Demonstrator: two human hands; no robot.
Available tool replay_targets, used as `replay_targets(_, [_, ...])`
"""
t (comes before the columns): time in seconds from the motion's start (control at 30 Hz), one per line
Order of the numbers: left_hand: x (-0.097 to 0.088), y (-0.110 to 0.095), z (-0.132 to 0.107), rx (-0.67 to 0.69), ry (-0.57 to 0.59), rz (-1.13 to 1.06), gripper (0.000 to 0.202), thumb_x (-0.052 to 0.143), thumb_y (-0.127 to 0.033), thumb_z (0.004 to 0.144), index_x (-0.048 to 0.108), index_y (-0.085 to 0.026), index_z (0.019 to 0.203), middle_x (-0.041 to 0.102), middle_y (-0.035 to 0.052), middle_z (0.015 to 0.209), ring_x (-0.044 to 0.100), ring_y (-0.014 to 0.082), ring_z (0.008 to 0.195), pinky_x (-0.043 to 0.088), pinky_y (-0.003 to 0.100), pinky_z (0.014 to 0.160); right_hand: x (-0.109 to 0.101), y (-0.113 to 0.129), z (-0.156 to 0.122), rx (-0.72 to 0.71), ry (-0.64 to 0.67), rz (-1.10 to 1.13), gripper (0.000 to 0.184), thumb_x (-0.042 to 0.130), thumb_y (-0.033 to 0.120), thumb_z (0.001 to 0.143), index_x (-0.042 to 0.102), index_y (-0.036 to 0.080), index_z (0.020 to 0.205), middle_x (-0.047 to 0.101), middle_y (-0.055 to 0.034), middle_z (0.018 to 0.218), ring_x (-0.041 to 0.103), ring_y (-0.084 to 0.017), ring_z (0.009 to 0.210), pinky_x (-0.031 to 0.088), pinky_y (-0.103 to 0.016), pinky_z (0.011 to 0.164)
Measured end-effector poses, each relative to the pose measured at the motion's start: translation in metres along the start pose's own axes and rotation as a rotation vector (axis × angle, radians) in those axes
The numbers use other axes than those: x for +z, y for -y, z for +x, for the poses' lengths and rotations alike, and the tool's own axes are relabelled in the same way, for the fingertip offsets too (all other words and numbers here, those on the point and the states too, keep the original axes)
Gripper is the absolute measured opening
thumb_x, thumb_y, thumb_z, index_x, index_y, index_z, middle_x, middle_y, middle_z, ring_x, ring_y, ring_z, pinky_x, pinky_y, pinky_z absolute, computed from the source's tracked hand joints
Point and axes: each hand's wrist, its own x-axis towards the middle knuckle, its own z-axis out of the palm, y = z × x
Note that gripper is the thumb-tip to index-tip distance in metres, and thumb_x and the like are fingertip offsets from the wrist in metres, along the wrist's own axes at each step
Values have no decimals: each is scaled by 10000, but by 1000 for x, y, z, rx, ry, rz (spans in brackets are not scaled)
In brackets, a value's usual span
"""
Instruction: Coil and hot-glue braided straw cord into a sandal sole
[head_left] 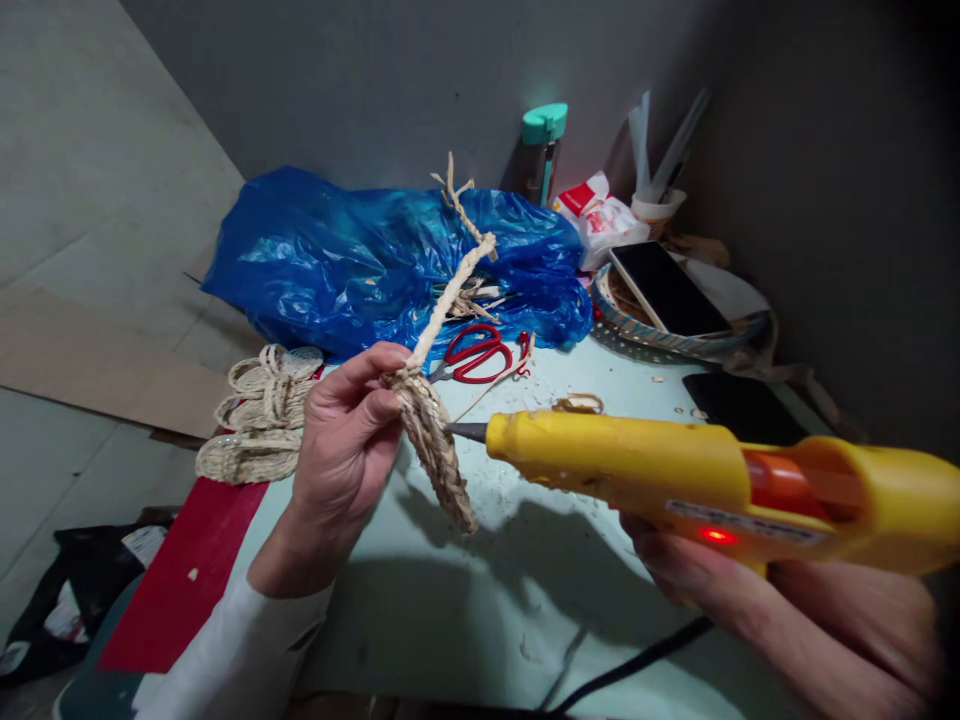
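Between the thumb and fingers of my left hand [341, 440] is a small woven straw slipper [435, 455], tilted on its side above the table. A loose straw braid [450, 300] runs up and away from its near-hand end, frayed at the tip. My right hand [780, 610] is wrapped round the handle of a yellow glue gun [622, 455], its red light lit. The dark nozzle points left and reaches the slipper's side; whether glue is coming out cannot be seen. Several finished-looking straw slippers [259, 455] lie left of my left hand.
Behind stands a blue plastic bag [337, 260] with red-handled scissors [480, 355] before it. At right are a phone [667, 288] on a round basket [622, 325], a cup of glue sticks [658, 208] and a teal-lidded bottle [545, 125]. A black cord [637, 665] crosses the front.
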Motion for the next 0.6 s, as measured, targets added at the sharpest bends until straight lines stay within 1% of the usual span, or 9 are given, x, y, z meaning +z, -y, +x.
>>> replay_targets(0.07, [1,0,0,-2,-12,-5,252,965,-256,594,805,-268,789,684,-22,805,551,80,613,523,206,603,-2,4,6,-81,46,-51,487,575,474,945,529,510,1428,753,20,1167,765,-304,861,596,-443,1019])
replay_targets(0.1, [1,0,0,-5,-19,-8,255,968,-250,587,805,-267,783,687,-23,800,554,80,612,525,207,602,-2,6,9,-90,50,-73,495,551,460,959,495,522,1447,751,19,1152,761,-302,858,593,-452,1025])
replay_targets(0.17, [1,-1,1,-9,-31,-14,261,974,-255,572,803,-262,769,693,-22,791,559,84,607,527,208,592,-3,10,15,-95,63,-87,492,482,430,995,433,553,1470,750,25,1112,757,-287,868,594,-447,1029])
replay_targets(0.2, [1,-1,1,-9,-36,-15,264,977,-260,566,801,-260,763,696,-22,789,562,85,607,528,208,591,-3,12,17,-108,67,-82,489,457,425,1006,414,568,1471,745,35,1125,756,-282,902,592,-440,1036])
replay_targets(0.3, [1,-1,1,-6,-38,-8,274,981,-260,558,799,-255,763,709,-27,791,559,77,601,526,199,595,-4,11,17,-150,90,-58,487,454,425,1012,389,602,1461,708,84,1260,734,-273,1058,582,-403,1057])
replay_targets(0.37, [1,-1,1,-3,-42,-9,282,983,-267,556,801,-253,771,716,-31,794,553,71,592,524,194,596,-4,6,12,-142,88,-48,471,479,408,1002,434,589,1434,720,90,1248,729,-274,1079,587,-387,1050])
replay_targets(0.47, [3,-2,1,-10,-60,-18,289,987,-267,546,804,-250,769,722,-34,792,566,74,597,528,189,593,-6,-7,0,-93,56,-82,360,570,411,951,609,513,1294,778,56,1104,751,-300,1004,592,-402,1038])
replay_targets(0.5, [3,-3,1,-15,-67,-20,290,988,-263,541,804,-249,766,723,-36,787,573,76,601,531,187,595,-6,-11,-4,-77,52,-89,328,600,414,931,650,487,1247,785,44,1083,755,-310,990,596,-407,1030])
replay_targets(0.6, [5,-4,2,-16,-77,-27,297,993,-262,524,805,-253,754,722,-43,763,581,76,594,533,183,585,-6,-18,-10,-33,48,-76,317,627,405,913,679,453,1223,786,18,1101,757,-318,991,626,-398,969])
